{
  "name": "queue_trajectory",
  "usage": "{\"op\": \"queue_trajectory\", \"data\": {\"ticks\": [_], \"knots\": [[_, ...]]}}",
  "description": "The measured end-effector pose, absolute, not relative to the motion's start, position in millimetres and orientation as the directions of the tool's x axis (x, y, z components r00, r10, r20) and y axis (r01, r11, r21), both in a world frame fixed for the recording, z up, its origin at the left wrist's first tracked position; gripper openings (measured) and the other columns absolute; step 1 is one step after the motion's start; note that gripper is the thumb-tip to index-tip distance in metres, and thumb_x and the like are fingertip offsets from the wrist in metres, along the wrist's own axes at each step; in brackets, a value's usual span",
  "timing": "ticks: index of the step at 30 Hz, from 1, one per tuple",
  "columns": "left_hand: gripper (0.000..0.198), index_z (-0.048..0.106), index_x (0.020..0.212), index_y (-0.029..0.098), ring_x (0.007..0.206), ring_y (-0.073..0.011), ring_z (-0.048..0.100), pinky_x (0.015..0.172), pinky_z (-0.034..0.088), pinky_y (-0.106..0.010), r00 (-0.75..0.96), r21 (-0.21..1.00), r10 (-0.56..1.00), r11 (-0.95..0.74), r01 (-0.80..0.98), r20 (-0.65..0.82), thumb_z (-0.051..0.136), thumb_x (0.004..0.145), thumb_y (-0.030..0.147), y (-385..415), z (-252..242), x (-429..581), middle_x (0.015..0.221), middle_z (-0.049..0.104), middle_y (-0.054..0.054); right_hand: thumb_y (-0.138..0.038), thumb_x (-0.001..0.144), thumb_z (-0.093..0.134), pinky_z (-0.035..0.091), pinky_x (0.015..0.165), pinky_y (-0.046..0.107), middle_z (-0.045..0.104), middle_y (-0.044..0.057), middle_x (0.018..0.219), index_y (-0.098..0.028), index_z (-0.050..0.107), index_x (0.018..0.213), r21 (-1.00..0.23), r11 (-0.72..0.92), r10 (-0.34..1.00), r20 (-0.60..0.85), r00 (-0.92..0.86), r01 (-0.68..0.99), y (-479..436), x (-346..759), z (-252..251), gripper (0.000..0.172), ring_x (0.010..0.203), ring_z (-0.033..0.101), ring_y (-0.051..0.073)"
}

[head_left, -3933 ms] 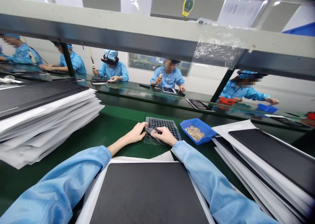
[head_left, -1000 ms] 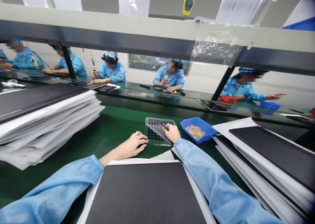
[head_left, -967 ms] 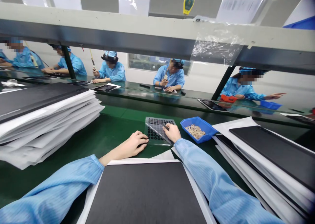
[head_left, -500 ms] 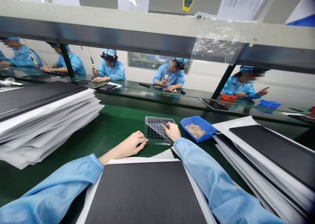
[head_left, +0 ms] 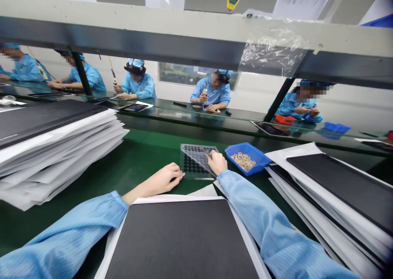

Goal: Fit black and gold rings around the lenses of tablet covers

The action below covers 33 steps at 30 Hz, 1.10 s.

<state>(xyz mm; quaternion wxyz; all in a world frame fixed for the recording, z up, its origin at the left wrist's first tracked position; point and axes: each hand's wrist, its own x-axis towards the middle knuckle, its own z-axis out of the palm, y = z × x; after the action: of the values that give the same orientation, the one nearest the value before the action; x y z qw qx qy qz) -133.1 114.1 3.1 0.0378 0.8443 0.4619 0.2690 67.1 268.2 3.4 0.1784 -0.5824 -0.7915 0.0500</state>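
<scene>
My left hand (head_left: 164, 178) lies on the green bench with curled fingers, its thumb and fingertips closed at the near left corner of a sheet of round black stickers (head_left: 189, 165). Over part of that sheet a clear film (head_left: 199, 158) is folded up at a slant. My right hand (head_left: 217, 163) is closed above the sheet's right side, around a slim dark tool that looks like tweezers (head_left: 209, 154); its tip is hard to make out. In front of me a flat black panel (head_left: 181, 238) rests on white sheets, between my forearms.
A blue tray (head_left: 259, 161) of small tan rings stands right of my right hand. Stacks of black panels and white sheets rise at left (head_left: 61, 148) and right (head_left: 340, 189). A shelf beam (head_left: 184, 29) crosses overhead. Several co-workers in blue sit across the bench.
The dark tool in my right hand has tilted and shifted slightly, with the hand almost in place. My left hand stays put. The far-right co-worker has drawn an outstretched hand in.
</scene>
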Motion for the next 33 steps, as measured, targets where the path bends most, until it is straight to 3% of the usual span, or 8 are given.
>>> {"op": "queue_trajectory", "data": {"ticks": [10, 18, 25, 30, 33], "knots": [[0.029, 0.069, 0.096, 0.015, 0.093, -0.0172, 0.057, 0.084, 0.048, -0.029, 0.447, 0.33, 0.778, -0.603, 0.726, 0.441, 0.041, 0.095, 0.024, 113.6, 1.1, -134.9, 0.092, 0.066, -0.008, -0.034, 0.089, 0.047, 0.042, 0.067, 0.03, 0.066, 0.013, 0.097, -0.019, 0.059, 0.1, -0.281, 0.321, 0.94, 0.212, -0.268, 0.904, 267.7, 68.2, 5.4, 0.023, 0.088, 0.064, 0.026], [0.025, 0.066, 0.102, 0.016, 0.098, -0.0183, 0.055, 0.087, 0.048, -0.032, 0.439, 0.32, 0.784, -0.593, 0.739, 0.439, 0.045, 0.093, 0.023, 108.5, 3.8, -135.3, 0.104, 0.06, -0.01, -0.038, 0.082, 0.054, 0.038, 0.058, 0.023, 0.067, 0.006, 0.079, -0.017, 0.061, 0.076, -0.314, 0.367, 0.927, 0.202, -0.315, 0.876, 280.5, 76.5, 11.1, 0.023, 0.075, 0.064, 0.019], [0.022, 0.065, 0.1, 0.017, 0.1, -0.0175, 0.055, 0.091, 0.046, -0.032, 0.463, 0.3, 0.769, -0.612, 0.731, 0.44, 0.044, 0.092, 0.019, 108.6, 6.4, -134.5, 0.103, 0.061, -0.008, -0.02, 0.08, 0.055, 0.035, 0.061, 0.025, 0.067, 0.006, 0.089, -0.022, 0.055, 0.098, -0.294, 0.48, 0.87, 0.277, -0.407, 0.827, 265.9, 66.9, 3.9, 0.018, 0.076, 0.062, 0.02], [0.021, 0.063, 0.101, 0.015, 0.099, -0.0167, 0.056, 0.09, 0.047, -0.03, 0.473, 0.298, 0.766, -0.618, 0.727, 0.436, 0.045, 0.091, 0.02, 109.3, 5.2, -134.2, 0.103, 0.062, -0.008, -0.023, 0.085, 0.049, 0.036, 0.062, 0.024, 0.065, 0.004, 0.08, -0.02, 0.057, 0.089, -0.322, 0.549, 0.833, 0.286, -0.473, 0.772, 275.6, 71.2, 6.4, 0.009, 0.074, 0.061, 0.018], [0.02, 0.062, 0.1, 0.016, 0.097, -0.0162, 0.056, 0.089, 0.047, -0.029, 0.469, 0.3, 0.762, -0.621, 0.724, 0.447, 0.044, 0.092, 0.02, 108.6, 5.5, -136.3, 0.101, 0.063, -0.007, -0.029, 0.089, 0.045, 0.038, 0.063, 0.023, 0.063, 0.002, 0.073, -0.019, 0.057, 0.078, -0.34, 0.571, 0.819, 0.289, -0.495, 0.747, 282.5, 77.2, 14.8, 0.019, 0.071, 0.06, 0.016]]}}
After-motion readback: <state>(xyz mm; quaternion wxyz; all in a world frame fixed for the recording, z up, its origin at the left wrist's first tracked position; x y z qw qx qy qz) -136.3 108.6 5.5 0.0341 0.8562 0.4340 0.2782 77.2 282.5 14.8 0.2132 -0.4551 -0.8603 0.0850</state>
